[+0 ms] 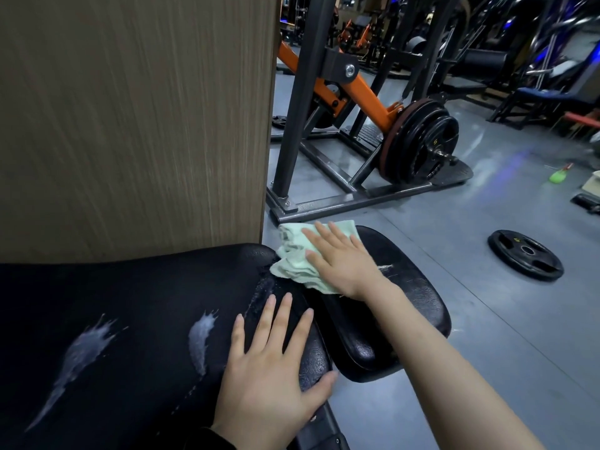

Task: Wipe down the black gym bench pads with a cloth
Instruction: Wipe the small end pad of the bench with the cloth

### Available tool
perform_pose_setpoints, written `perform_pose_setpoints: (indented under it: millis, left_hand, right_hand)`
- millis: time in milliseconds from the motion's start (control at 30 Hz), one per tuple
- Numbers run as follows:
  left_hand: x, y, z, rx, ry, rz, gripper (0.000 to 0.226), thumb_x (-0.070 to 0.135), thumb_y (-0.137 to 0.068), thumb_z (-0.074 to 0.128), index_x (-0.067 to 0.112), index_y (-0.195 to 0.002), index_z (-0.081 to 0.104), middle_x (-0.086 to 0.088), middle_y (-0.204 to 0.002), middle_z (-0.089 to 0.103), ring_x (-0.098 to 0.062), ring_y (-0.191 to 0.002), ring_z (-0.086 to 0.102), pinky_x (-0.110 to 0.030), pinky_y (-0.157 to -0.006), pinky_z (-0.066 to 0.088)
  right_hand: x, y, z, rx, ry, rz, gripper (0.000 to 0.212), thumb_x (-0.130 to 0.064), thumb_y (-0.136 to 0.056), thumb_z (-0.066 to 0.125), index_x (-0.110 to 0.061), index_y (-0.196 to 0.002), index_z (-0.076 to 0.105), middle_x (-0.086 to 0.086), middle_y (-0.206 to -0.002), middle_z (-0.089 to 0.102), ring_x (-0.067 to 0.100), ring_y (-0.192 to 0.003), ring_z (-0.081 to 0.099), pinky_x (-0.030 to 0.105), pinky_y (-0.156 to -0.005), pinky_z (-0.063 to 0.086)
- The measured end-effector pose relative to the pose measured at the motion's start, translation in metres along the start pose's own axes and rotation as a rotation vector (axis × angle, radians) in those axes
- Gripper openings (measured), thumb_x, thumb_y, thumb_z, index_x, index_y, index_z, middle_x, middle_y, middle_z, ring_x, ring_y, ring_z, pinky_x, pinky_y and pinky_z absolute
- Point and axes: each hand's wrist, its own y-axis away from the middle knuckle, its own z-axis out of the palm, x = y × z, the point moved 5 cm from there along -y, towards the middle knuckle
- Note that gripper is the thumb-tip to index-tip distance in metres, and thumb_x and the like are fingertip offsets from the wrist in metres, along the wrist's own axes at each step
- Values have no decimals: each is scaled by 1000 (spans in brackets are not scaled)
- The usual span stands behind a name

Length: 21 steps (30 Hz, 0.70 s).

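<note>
1. While the right hand (337, 261) is pressing the cloth (293, 254) flat-fingered onto the far end of the small seat pad (412, 306), the left hand (269, 362) is resting flat, fingers straight and grasping nothing, on the near corner of the long back pad (130, 319).
2. Risk: the cloth is overhanging the gap between the two pads, so a stroke toward that gap is likely to be snagging loose folds or dropping the cloth to the floor (487, 319).
3. Risk: two pale splash streaks (201, 336) are lying on the long pad; a braced palm sliding into them is likely to be smearing them further.
4. Materials: both pads are showing black, pebbled, cracked upholstery with rounded edges; the cloth is appearing pale green, soft and crumpled.
5. Surroundings: a wood-grain panel (136, 118) is standing behind the bench, and a weight plate (525, 254) is lying on the floor.
</note>
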Motion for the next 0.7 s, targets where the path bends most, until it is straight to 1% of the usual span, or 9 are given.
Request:
perform_pose_setpoints:
  millis: [233,400,467,533,600,667,700]
  left_hand:
    - [-1,1,-1,-9,-10,4,73,71,-77,36,26,-131,53,-5,-143,45,-20,-134,32,-48,-105,12]
    - [0,1,0,-27,-9,3,73,71,-76,37,26,-131,54,-6,-143,45,-21,-134,33,-50,-104,17]
    - [0,1,-1,-28,-11,3,73,71,-77,36,25,-131,54,-6,-142,45,-21,-134,33,-50,-103,17]
    - [0,1,-2,-27,-17,6,72,70,-79,35,25,-131,54,-6,-142,46,-21,-134,34,-50,-103,17]
    - [0,1,-3,-31,-18,0,70,70,-83,29,25,-131,53,-6,-142,45,-21,-134,34,-51,-103,18]
    - [-1,1,-3,-46,-14,-10,72,70,-86,19,26,-132,52,-6,-143,45,-21,-134,34,-51,-103,19]
    - [-1,1,-3,-51,-14,-11,73,70,-87,17,26,-133,52,-6,-143,45,-22,-135,34,-51,-103,19]
  right_hand:
    - [58,17,-11,17,9,117,52,-44,-102,21,-35,-151,5,-9,-159,-5,9,-146,-9,38,-118,-4]
    - [103,32,-15,29,-45,279,54,-45,-101,22,-34,-151,6,-7,-160,-3,12,-147,-4,40,-117,1]
    - [103,35,-15,33,-30,295,54,-44,-101,22,-33,-151,4,-6,-160,-3,13,-147,-4,40,-117,2]
    - [93,40,-13,35,19,271,54,-43,-102,20,-33,-151,2,-6,-160,-6,13,-147,-7,40,-116,1]
    - [78,47,-10,42,56,230,54,-44,-101,18,-33,-151,0,-6,-160,-8,13,-146,-10,40,-117,-1]
    - [59,57,-6,36,72,183,61,-56,-93,7,-35,-150,-2,-7,-160,-10,13,-146,-12,41,-117,-3]
    - [49,61,-4,38,71,155,71,-63,-84,-2,-37,-150,-3,-8,-159,-11,12,-145,-13,41,-116,-4]
